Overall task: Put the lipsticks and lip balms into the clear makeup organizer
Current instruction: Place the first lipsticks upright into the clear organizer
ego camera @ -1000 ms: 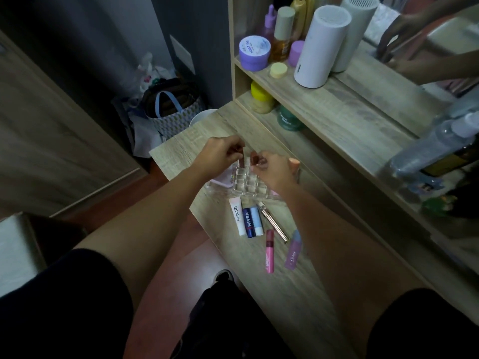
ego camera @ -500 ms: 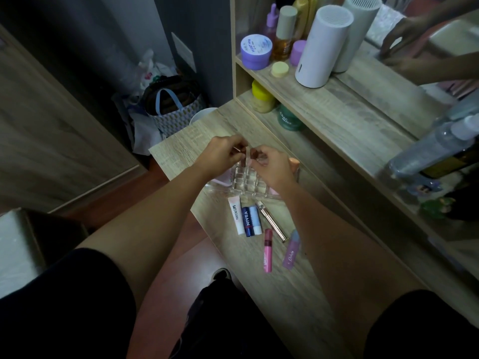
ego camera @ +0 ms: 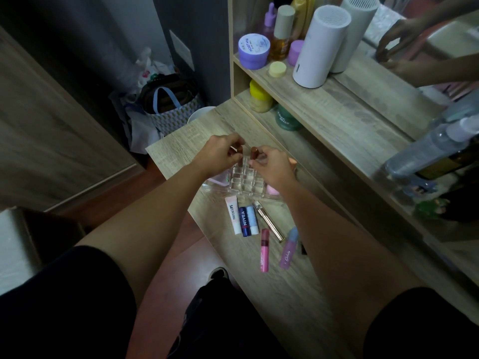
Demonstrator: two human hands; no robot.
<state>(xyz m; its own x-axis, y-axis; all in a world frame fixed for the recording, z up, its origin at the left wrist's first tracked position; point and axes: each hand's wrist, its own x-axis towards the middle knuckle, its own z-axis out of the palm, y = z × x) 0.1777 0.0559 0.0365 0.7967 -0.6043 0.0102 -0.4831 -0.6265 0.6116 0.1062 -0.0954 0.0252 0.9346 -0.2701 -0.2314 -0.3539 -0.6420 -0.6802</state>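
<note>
The clear makeup organizer stands on the wooden table, its grid of slots showing below my hands. My left hand pinches a small dark brown lipstick over the organizer's far row. My right hand pinches a second brown lipstick right beside it. Nearer to me lie a white lip tube, a navy lip balm, a light blue balm, a slim gold lipstick, a pink lip tube and a purple tube.
A shelf rises at the table's far right, with a purple jar, bottles and a tall white cylinder. Beneath it stand a yellow-lidded jar and a green jar. A mirror reflects my hands. A bag sits on the floor.
Both hands stay over the organizer's far end. The two brown lipsticks now show plainly between my fingertips, and the hands have drawn slightly apart.
</note>
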